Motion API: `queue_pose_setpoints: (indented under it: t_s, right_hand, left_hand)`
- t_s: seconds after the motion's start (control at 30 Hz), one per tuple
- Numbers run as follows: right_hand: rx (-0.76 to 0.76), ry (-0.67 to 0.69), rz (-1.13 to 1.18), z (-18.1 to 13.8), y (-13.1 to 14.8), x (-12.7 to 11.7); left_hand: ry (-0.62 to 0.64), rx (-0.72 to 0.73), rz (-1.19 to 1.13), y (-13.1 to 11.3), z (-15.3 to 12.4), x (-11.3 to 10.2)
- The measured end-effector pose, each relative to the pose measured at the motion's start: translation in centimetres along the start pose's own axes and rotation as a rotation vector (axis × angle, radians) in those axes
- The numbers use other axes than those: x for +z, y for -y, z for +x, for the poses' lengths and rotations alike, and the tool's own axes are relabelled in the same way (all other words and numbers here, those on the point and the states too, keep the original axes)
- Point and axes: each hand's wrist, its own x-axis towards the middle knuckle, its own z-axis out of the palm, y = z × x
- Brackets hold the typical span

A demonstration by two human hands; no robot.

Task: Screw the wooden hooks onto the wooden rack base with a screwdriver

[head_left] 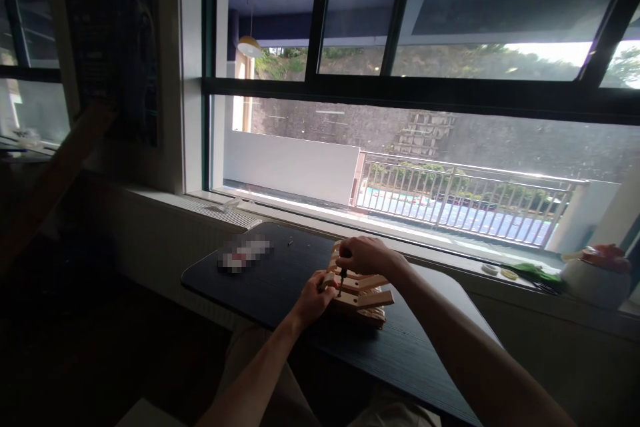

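Bare forearms (260,367) are stretched over a dark table (260,287), where a slatted wooden frame (376,299) is set near the front edge. Its left end is gripped by curled fingers of the left hand (314,297); in the right hand (365,255), tightly closed, a screwdriver (341,283) is held point-down against the wood. Turning seems underway; upright, steady pressure is called for.

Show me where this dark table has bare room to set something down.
Bare tabletop lies between the blurred item and the left hand; more shows right of the slatted wooden piece, partly below the right forearm. Crowding is at that piece, where left hand, right hand and a thin tool cluster.
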Motion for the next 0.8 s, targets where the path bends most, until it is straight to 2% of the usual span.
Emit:
queue_pose_setpoints:
  t_s: [0.17, 0.33, 0.43, 0.67, 0.8]
  right_hand:
    - [-0.032, 0.022, 0.025, 0.5, 0.2, 0.6]
    - [0.079, 0.016, 0.002, 0.8, 0.1, 2.2]
    - [0.12, -0.011, -0.012, 0.5, -0.2, 2.0]
    - [-0.028, -0.062, 0.034, 0.3, -0.2, 1.1]
    - [-0.008, -0.078, 0.051, 0.6, 0.5, 2.0]
  left_hand:
    - [-0.002, -0.025, 0.005, 0.5, 0.1, 0.0]
    - [-0.006, -0.029, 0.016, 0.8, 0.1, 0.1]
    - [-0.008, -0.008, 0.022, 0.8, 0.2, 0.1]
    - [-0.004, 0.01, 0.038, 0.9, 0.2, 0.1]
    - [0.007, -0.01, 0.031, 0.9, 0.2, 0.0]
